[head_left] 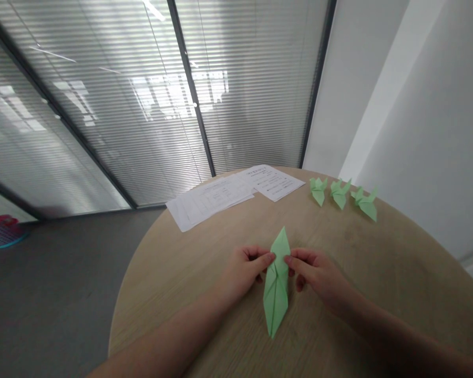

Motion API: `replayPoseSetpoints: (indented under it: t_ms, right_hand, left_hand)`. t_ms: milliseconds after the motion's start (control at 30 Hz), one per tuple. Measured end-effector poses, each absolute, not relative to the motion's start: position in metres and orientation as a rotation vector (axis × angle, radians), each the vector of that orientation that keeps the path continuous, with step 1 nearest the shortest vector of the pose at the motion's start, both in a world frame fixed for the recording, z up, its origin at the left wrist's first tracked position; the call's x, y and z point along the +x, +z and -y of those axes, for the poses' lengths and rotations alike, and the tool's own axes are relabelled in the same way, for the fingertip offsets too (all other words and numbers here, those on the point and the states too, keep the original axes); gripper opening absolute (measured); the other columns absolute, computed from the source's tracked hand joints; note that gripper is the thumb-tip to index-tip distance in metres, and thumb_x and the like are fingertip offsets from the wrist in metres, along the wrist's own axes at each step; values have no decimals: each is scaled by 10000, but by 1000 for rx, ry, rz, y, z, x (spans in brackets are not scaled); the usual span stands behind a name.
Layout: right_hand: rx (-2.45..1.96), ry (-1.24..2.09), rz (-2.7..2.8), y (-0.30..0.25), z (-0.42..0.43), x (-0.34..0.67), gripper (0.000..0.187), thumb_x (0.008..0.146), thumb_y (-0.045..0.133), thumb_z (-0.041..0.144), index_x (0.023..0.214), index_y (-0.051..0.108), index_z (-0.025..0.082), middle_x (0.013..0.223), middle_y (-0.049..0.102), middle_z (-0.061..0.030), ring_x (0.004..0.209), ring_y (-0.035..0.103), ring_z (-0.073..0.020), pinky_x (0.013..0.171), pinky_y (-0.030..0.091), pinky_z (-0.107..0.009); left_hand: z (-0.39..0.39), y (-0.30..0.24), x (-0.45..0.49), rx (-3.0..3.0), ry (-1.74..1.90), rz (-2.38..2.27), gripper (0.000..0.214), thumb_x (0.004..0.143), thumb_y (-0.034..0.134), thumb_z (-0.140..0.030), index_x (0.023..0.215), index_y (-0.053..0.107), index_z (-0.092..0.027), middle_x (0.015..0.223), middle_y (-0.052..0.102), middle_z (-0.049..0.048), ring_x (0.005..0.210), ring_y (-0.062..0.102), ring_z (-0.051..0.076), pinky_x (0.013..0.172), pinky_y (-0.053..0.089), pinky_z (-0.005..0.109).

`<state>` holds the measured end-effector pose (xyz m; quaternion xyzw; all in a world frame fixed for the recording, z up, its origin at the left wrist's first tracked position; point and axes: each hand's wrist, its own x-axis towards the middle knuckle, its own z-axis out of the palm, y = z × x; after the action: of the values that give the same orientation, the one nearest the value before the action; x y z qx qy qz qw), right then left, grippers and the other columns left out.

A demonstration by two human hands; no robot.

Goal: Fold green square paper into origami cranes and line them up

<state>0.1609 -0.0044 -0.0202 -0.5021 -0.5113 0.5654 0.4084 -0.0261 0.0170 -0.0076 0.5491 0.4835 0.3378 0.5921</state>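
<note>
A long, pointed piece of folded green origami paper (276, 294) is held over the near part of the round wooden table, its tips facing away from me and toward me. Creases and a centre seam show on its upper face. My left hand (250, 268) pinches its left edge between thumb and fingers, a little above the middle. Opposite, my right hand (313, 270) pinches the right edge at about the same height. Both thumbs lie on top; some fingertips are hidden beneath the paper.
Three finished-looking green origami figures, the nearest one (366, 203) included, stand in a row at the table's (173, 294) far right. Printed sheets (216, 198) overlap at the far edge. Behind are glass panels with blinds (252, 105) and a white wall (429, 142). A basket (2, 231) sits on the floor, far left.
</note>
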Motion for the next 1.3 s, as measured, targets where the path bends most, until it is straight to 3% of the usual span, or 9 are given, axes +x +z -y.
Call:
replayPoseSetpoints:
  t_ms: [200, 633, 833, 1100, 1300]
  right_hand:
    - [-1266, 1383, 1281, -21, 4, 160, 350, 776, 680, 520, 751, 711, 172, 651, 578, 1, 450, 497, -100, 409, 412, -233]
    - [-1223, 1378, 1314, -16, 8, 161, 312, 798, 649, 472, 667, 689, 191, 627, 563, -2, 490, 495, -116, 436, 404, -247]
    - [-1231, 1366, 1275, -18, 7, 156, 297, 774, 694, 505, 782, 728, 210, 672, 616, -14, 562, 543, -150, 423, 423, -240]
    - [-1177, 1354, 1041, -17, 4, 163, 306, 717, 770, 491, 709, 720, 189, 643, 605, -9, 553, 516, -127, 438, 409, -227]
    - [-1187, 1347, 970, -15, 1, 165, 360, 675, 795, 525, 760, 730, 181, 718, 636, -38, 654, 560, -161, 433, 415, -218]
  left_hand:
    - [-15, -7, -26, 1210, 845, -1145, 353, 701, 777, -489, 699, 700, -144, 606, 617, 0, 524, 499, 100, 513, 365, 232]
    - [-16, -8, -26, 1182, 909, -1071, 317, 718, 779, -449, 708, 684, -147, 581, 569, -15, 519, 482, 95, 479, 369, 215]
    - [-15, -6, -26, 1212, 1012, -1039, 296, 737, 771, -420, 689, 642, -159, 565, 547, -29, 515, 464, 93, 482, 374, 213]
    - [-14, -7, -22, 1283, 778, -1069, 447, 776, 690, -596, 764, 699, -149, 635, 598, 3, 554, 506, 109, 493, 377, 218]
    - [-13, -6, -23, 1397, 599, -1101, 459, 761, 687, -596, 637, 668, -155, 512, 488, -34, 452, 396, 88, 445, 302, 231]
